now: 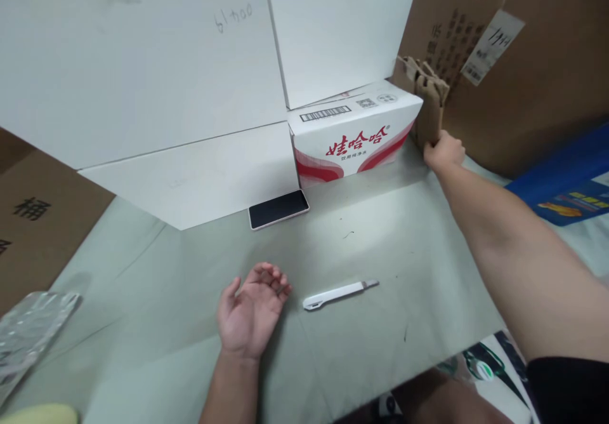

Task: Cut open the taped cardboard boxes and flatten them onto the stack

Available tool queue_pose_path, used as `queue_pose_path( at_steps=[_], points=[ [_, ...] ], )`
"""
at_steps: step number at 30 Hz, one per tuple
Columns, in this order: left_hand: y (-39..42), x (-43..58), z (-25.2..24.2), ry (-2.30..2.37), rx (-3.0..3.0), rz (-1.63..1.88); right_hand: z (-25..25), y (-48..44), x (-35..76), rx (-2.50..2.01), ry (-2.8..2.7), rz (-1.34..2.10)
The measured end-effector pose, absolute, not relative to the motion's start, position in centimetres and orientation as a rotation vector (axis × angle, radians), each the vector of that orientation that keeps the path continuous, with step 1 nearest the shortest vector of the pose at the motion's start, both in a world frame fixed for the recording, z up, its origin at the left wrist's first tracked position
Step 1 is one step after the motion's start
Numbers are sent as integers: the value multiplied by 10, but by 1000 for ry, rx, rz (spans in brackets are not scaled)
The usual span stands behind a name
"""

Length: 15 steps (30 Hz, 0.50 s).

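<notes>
Our right hand (pixel 445 151) grips cardboard (pixel 429 114), upper right, mostly above fingers; left hand (pixel 254 313) released, lower centre, beside cutter (pixel 337 294).

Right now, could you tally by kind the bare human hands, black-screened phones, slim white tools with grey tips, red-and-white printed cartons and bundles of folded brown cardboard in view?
Bare human hands: 2 (left hand, right hand)
Black-screened phone: 1
Slim white tool with a grey tip: 1
Red-and-white printed carton: 1
Bundle of folded brown cardboard: 1
Total: 6
</notes>
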<state>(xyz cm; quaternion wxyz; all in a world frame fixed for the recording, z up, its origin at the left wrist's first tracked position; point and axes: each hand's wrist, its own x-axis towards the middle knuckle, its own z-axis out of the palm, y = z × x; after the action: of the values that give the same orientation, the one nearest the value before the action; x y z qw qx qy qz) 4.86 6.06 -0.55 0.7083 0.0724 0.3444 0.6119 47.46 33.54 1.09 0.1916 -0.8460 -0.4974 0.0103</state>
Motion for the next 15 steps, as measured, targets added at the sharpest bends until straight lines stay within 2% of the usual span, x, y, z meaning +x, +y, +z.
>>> queue_pose_path(
  at_steps=[6,15],
  points=[
    [55,47,2,725,164,1392,24,307,484,-2336,-1151,11],
    [49,42,6,686,198,1414,-7,313,469,-2178,-1325,180]
  ],
)
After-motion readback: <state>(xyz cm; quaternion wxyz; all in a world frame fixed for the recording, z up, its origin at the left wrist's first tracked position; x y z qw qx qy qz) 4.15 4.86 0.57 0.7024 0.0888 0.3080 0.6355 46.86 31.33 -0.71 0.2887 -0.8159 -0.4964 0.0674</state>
